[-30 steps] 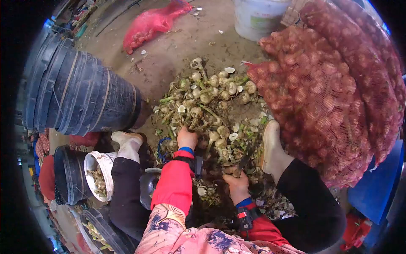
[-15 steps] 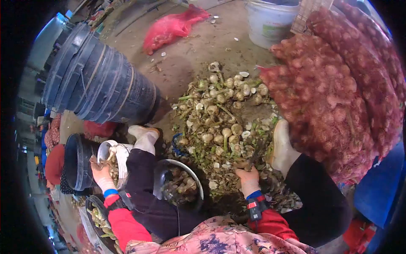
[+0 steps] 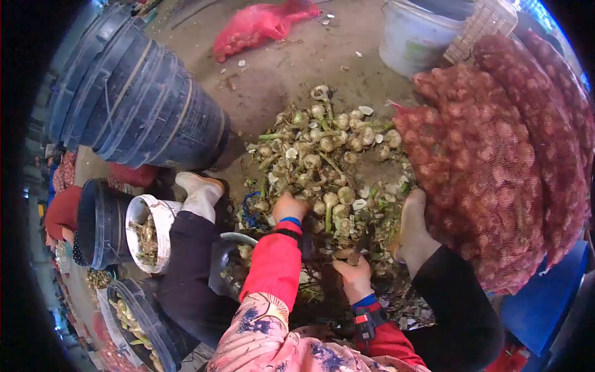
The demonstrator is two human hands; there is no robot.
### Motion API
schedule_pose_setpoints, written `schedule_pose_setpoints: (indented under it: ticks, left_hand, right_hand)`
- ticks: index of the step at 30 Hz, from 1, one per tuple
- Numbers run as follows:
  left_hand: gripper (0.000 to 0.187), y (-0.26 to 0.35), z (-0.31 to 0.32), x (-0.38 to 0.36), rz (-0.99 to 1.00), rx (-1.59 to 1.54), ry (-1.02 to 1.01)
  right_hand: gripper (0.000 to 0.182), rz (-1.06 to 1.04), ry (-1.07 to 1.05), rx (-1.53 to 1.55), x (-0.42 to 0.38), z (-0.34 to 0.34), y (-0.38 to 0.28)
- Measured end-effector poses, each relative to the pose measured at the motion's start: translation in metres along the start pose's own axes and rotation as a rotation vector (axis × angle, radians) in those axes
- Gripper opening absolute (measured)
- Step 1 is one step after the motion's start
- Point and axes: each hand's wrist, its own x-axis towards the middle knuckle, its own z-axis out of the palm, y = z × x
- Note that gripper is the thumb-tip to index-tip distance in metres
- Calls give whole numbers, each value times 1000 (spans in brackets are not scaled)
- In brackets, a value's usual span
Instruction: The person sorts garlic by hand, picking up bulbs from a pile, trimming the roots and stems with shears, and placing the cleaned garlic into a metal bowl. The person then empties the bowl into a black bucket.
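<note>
Garlic bulbs (image 3: 311, 161) with green stems lie in a heap on the floor between my legs. My left hand (image 3: 289, 208) reaches down to the near left edge of the heap, its fingers bent against the bulbs; what they hold, if anything, is hidden. Lower and to the right, my right hand (image 3: 354, 276) is closed round a dark knife (image 3: 359, 247), whose blade points up and away. Peelings and cut leaves lie around it. A round basin (image 3: 217, 266) with scraps stands left of my left forearm.
Tall stacked dark buckets (image 3: 142, 99) lean at the left, above a white bucket (image 3: 162, 232) and a black bucket (image 3: 102, 217). Full red mesh sacks (image 3: 483, 167) stand at the right. Farther back are a pink net bag (image 3: 263, 28) and a pale bucket (image 3: 412, 40).
My left hand has moved right, from the white bucket to the heap. My right hand has shifted slightly down and left, still with the knife. The view has turned a little.
</note>
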Motion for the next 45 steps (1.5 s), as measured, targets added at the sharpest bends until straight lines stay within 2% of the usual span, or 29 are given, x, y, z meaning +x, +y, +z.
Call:
schedule_pose_setpoints:
  ticks: [3,5,6,7,9,10,12,13,15,16,17,19,21,23,24,28,31,33,34,35,36,37,38,39,40,42,43,44,45]
  left_hand:
    - [71,7,-20,-7,-47,-45,-74]
    - [58,1,-35,-33,45,-714,-291]
    - [44,4,-53,-57,76,-1027,-458]
    - [44,4,-68,-80,79,-1019,-461]
    - [40,-3,-87,-118,487,-1044,-504]
    - [40,-13,-85,-130,500,-1039,-504]
    - [53,-32,-78,-150,932,-652,-247]
    - [53,-34,-80,-164,944,-650,-248]
    - [57,-38,-85,-192,361,-1264,-683]
    - [64,-35,-94,-206,369,-1069,-642]
    - [64,-39,-91,-211,373,-1065,-647]
    - [70,-44,-80,-218,699,-860,-419]
    - [68,-50,-82,-222,696,-783,-458]
    - [62,-29,-100,-242,449,-1011,-522]
    - [60,-20,-105,-251,652,-750,-327]
    - [63,-17,-104,-259,659,-673,-248]
    - [66,-16,-107,-274,747,-752,-234]
    - [84,-23,-101,-272,654,-782,-236]
    - [79,-12,-107,-283,597,-839,-252]
    - [79,-12,-107,-290,589,-835,-256]
    - [76,-12,-107,-294,591,-727,-150]
    - [74,-8,-111,-298,599,-614,-40]
    - [68,6,-129,-313,736,-635,38]
    - [70,-9,-121,-301,674,-924,-32]
    - [75,-12,-126,-293,571,-1038,-108]
    - [83,-36,-110,-253,428,-1328,-226]
    - [77,-36,-114,-251,556,-1401,-280]
    - [72,-39,-116,-247,472,-1403,-229]
    - [67,-41,-115,-244,386,-1403,-179]
  right_hand:
    - [19,-32,-41,-9,-1,3,-9]
    - [19,34,-45,-80,-5,6,-20]
    - [19,33,-41,-72,-5,5,-23]
    - [20,20,-62,-148,-6,4,-26]
    - [20,-2,-80,-217,-13,5,-29]
    - [22,-71,-104,-227,-16,7,-30]
    - [23,-154,-126,-233,-25,8,-35]
    - [23,-237,-157,-323,-31,8,-40]
    - [22,-320,-179,-410,-45,5,-49]
    - [20,-476,-195,-601,-56,6,-62]
    - [19,-629,-209,-793,-64,6,-69]
    - [20,-645,-238,-843,-73,6,-70]
    - [17,-589,-376,-1073,-83,7,-76]
    - [16,-597,-383,-1090,-94,10,-83]
    - [16,-586,-406,-1143,-96,10,-85]
    - [16,-607,-409,-1244,-93,11,-79]
    - [15,-641,-377,-1209,-87,8,-71]
    - [17,-606,-395,-1231,-88,8,-75]
    - [20,-570,-415,-1257,-89,7,-76]
    - [22,-621,-355,-1136,-82,2,-63]
    - [23,-676,-296,-1015,-62,-9,-41]
    - [31,-268,-118,-1024,-18,-29,-2]
    - [36,-45,-45,-1119,-31,-49,-39]
    - [38,-108,-65,-691,19,-84,22]
    - [37,-60,136,-534,-4,-64,-19]
    - [32,-169,128,-551,-13,-40,-30]
    - [29,-261,129,-554,-16,-30,-28]
    - [30,-481,64,-400,-26,-16,-29]
    - [29,-483,4,-419,-38,-10,-31]
